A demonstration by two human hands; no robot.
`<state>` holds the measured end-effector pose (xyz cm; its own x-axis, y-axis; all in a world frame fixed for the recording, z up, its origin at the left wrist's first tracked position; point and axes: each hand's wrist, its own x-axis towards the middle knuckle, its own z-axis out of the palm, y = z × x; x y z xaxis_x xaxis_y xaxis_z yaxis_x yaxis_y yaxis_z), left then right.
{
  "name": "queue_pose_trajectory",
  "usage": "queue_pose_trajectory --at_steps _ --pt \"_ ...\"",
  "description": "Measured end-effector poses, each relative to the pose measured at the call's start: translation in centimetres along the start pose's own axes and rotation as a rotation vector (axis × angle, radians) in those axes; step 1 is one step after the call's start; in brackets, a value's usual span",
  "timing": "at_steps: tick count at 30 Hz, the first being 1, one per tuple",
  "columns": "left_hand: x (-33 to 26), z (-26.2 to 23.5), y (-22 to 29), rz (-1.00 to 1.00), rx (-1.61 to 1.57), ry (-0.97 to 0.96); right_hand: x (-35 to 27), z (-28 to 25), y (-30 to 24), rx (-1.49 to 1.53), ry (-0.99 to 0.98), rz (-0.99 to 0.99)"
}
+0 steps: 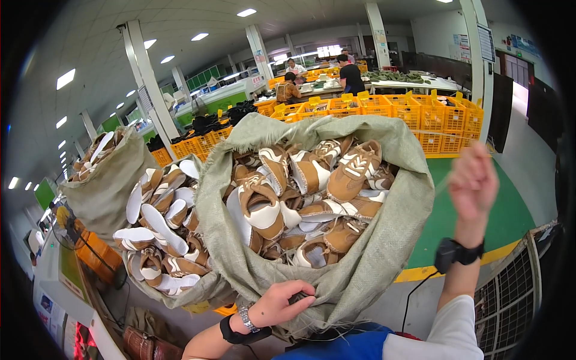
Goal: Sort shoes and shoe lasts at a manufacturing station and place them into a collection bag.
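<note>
In front of me stands a big grey-green woven sack (384, 240), its mouth folded open. Brown and white shoe uppers (264, 210) are heaped inside it. My left hand (282, 306) is closed on the near rim of this sack, pinching the cloth between thumb and fingers. Raised to the right of the sack and apart from it is my right hand (474, 183), its fingers curled and blurred by motion. A faint pale streak shows beside that hand; whether it is a strand in the fingers I cannot make out.
More sacks of similar shoe uppers stand at left, a near one (198, 294) and a farther one (114, 186). Yellow crates (405, 114) line up behind. A wire-mesh cart (510, 294) is at lower right. People (351, 77) work at tables farther back.
</note>
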<state>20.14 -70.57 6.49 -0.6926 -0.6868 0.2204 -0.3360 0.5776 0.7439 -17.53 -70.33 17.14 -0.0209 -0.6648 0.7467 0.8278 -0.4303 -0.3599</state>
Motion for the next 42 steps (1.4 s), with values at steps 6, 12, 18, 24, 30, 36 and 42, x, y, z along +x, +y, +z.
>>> queue_pose_trajectory --at_steps 6,12,18,24,30,36,42 --pt "0.9 0.1 1.2 0.206 -0.027 0.071 -6.1 2.5 -7.6 -0.237 0.305 -0.364" --pt "3.1 1.5 4.0 0.221 -0.063 -0.239 -10.6 -2.5 -9.4 -0.003 0.082 0.034" --pt "4.7 5.4 7.7 0.505 0.032 -0.343 -10.9 -1.9 -9.5 -0.426 0.141 -0.117" --pt "6.3 7.1 9.7 0.171 -0.422 -0.47 -9.5 1.9 -5.8 -0.561 -0.157 -0.02" --pt "4.7 6.0 8.8 0.291 -0.521 -0.802 -8.7 3.3 -3.4 -0.673 0.084 -0.166" --pt "3.5 2.0 6.6 0.243 -0.973 -0.463 -8.8 2.7 0.1 -1.759 -0.482 -0.173" --pt "3.6 2.3 8.1 0.388 -0.185 0.201 -9.4 5.2 5.7 -1.749 -0.71 -0.012"
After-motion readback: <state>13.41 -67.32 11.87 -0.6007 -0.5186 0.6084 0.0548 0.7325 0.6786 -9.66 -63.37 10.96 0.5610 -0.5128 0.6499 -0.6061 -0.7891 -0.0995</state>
